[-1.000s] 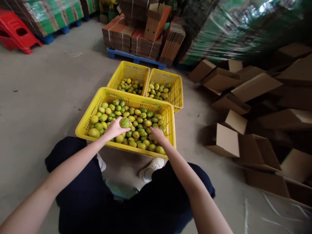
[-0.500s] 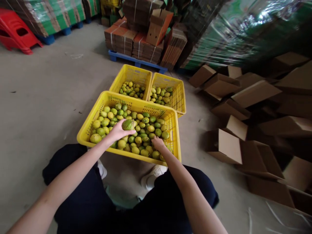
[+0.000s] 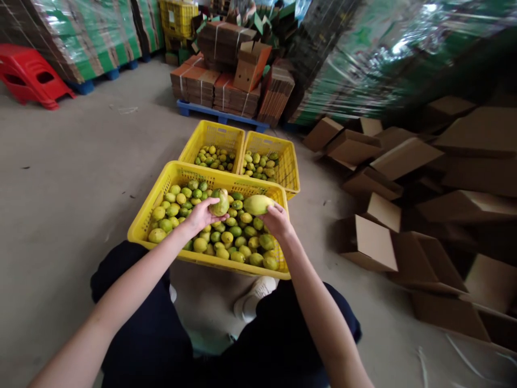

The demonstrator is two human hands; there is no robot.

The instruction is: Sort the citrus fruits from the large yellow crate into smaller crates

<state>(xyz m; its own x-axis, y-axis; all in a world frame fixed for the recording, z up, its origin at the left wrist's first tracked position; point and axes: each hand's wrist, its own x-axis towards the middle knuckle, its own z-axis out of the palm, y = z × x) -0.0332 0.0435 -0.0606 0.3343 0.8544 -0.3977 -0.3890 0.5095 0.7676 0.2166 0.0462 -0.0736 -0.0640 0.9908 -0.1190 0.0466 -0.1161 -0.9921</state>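
My left hand (image 3: 204,215) is closed round a green-yellow lemon (image 3: 220,202) with brownish marks, held above the fruit in the near crate. To its right, my right hand (image 3: 278,220) grips a smoother, longish yellow-green lemon (image 3: 257,205) by its right end. The two lemons are raised close to each other but apart. Below them the large yellow crate (image 3: 145,216) holds many loose green and yellow lemons (image 3: 200,244), some hidden behind my hands.
Two smaller yellow crates (image 3: 291,161) with lemons stand just beyond. Flattened cartons (image 3: 197,81) are stacked on a blue pallet (image 3: 220,116) behind them. Open cardboard boxes (image 3: 375,242) lie heaped at the right. A red stool (image 3: 36,78) stands far left.
My right hand has come up out of the crate with a lemon in it. My left hand has moved slightly right and turned its lemon more upright. The view has shifted a little.
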